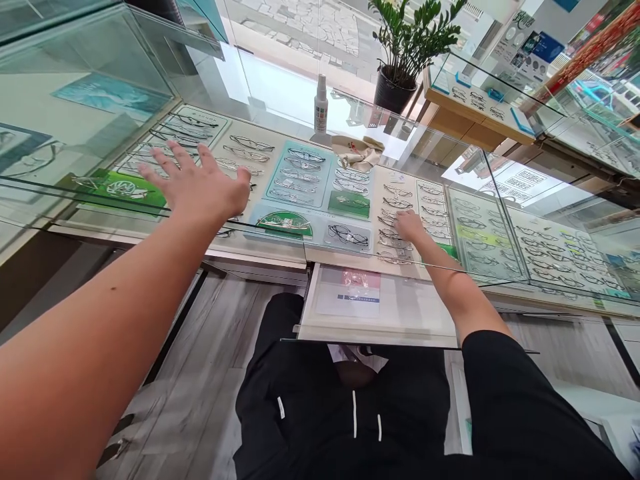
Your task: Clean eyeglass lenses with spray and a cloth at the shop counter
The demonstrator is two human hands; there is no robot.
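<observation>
My left hand is spread flat over the left part of the glass display case, fingers apart, with nothing in it. Rows of eyeglasses lie beyond and around its fingers. Farther right, my right hand reaches in from the case's near side. Its fingers are curled at a pair of eyeglasses in a column of frames and appear to pinch it; the fingertips are partly hidden. Beside this column lie a light-blue tray of eyeglasses and a pair of dark-framed eyeglasses.
On the glass top stand a white spray bottle and a crumpled beige cloth. A drawer is pulled out above my lap, with papers inside. A potted plant and another display counter are beyond. More eyeglasses fill the right side.
</observation>
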